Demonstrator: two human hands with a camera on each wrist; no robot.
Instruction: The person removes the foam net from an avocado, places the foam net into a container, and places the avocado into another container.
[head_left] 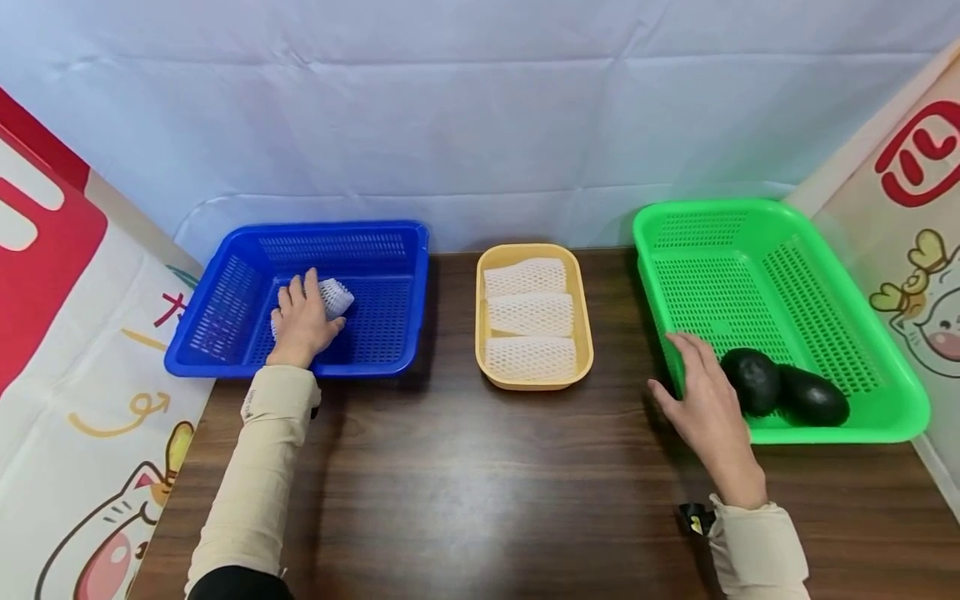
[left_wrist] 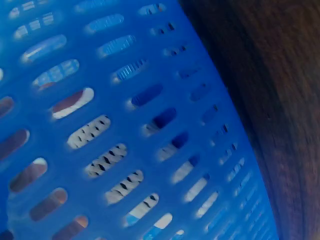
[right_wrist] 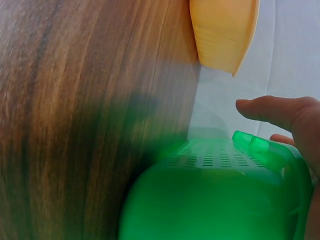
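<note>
Inside the blue basket [head_left: 375, 333], a white foam net sleeve [head_left: 335, 298] lies partly under my left hand [head_left: 302, 321]. My left fingers are spread over it, with the thumb out to the right. Through the basket's slots in the left wrist view, the white netting [left_wrist: 107, 160] shows dark gaps; what it wraps is hidden. My right hand [head_left: 708, 408], fingers extended and thumb apart, hovers at the near left rim of the green basket [head_left: 885, 333] and holds nothing. Two dark, smooth, rounded fruits or vegetables, one rounder [head_left: 752, 382] and one longer [head_left: 816, 397], lie in that basket beside it.
Between the baskets stands a yellow tray [head_left: 536, 385] with several flat white foam net sleeves [head_left: 531, 315] in a column. All stand on a dark wooden table [head_left: 465, 483]. A pale cloth [head_left: 480, 125] hangs behind, and printed panels flank both sides.
</note>
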